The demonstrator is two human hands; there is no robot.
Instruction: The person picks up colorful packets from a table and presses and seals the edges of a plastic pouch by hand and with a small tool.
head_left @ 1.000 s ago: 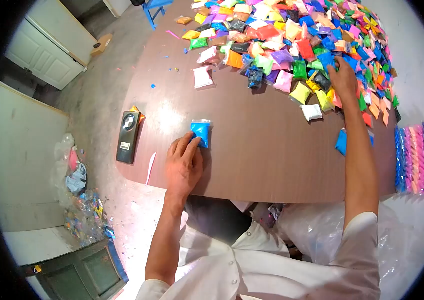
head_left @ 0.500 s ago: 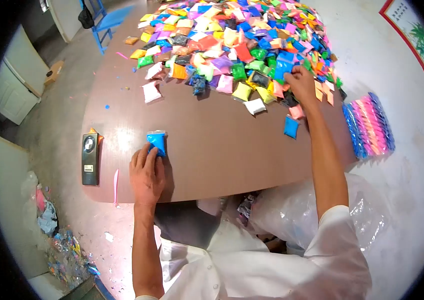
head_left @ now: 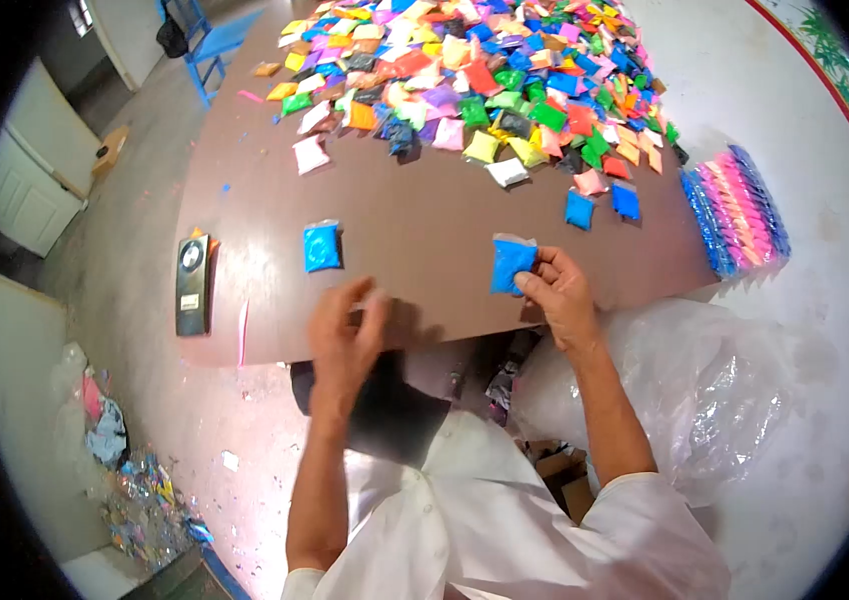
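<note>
In the head view my right hand (head_left: pixel 563 298) pinches a small blue packet (head_left: pixel 513 265) by its right edge, above the table near its front edge. Another blue packet (head_left: pixel 322 247) lies flat on the brown table (head_left: pixel 415 220), toward the left. My left hand (head_left: pixel 347 335), somewhat blurred, is just below and to the right of that packet, not touching it. Its thumb and fingers are bent but apart, with nothing visible between them. Two more blue packets, one lighter (head_left: pixel 579 210) and one darker (head_left: pixel 626 202), lie on the right side.
A big heap of many-coloured packets (head_left: pixel 465 85) covers the far part of the table. At the left edge lie a black device (head_left: pixel 193 286) and a pink-white strip (head_left: pixel 243 332). Bundled packets in clear wrap (head_left: pixel 737 212) lie right of the table, a large clear plastic bag (head_left: pixel 685 390) below.
My right hand has come back from the heap toward me with a blue packet. My left hand has let go of the blue packet on the left and shifted right.
</note>
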